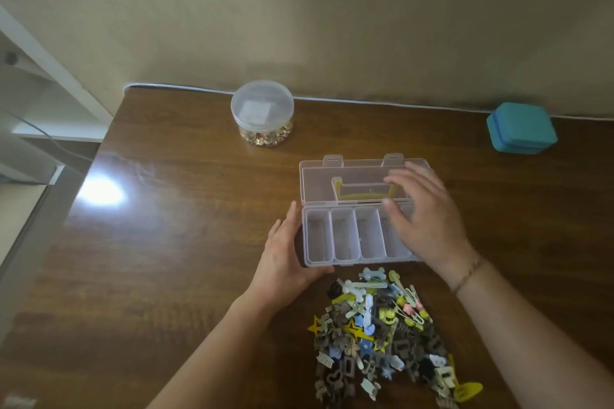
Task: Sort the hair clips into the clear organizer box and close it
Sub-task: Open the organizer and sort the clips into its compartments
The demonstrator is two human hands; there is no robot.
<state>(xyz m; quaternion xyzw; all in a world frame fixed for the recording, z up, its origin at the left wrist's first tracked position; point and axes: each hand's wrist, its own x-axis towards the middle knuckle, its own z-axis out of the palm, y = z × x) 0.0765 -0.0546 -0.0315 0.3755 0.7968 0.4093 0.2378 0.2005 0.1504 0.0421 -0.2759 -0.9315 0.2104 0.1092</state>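
Clear organizer box (335,236) sits open at frame center on the wooden table (172,242), lid (352,181) flipped back toward 12 o'clock, yellow handle showing through it. Four narrow compartments visible, none with clips in them as far as I can tell; the right end is hidden. Left hand (287,256) at 9 o'clock of the box, fingers straight along the left wall, thumb curled under the front corner, steadying it. Right hand (427,219) spread flat, fingers relaxed, over the box's right end and lid, holding nothing; contact unclear, slightly blurred. Thin bracelet (466,275) on the right wrist. Hair clips (382,332) lie in a mixed pile at 6 o'clock of the box, just beside its front edge: yellow, blue, brown, pale green, pink. Round clear jar (262,113) of gold bits at 11 o'clock, well apart. Teal case (521,127) at 2 o'clock by the wall.
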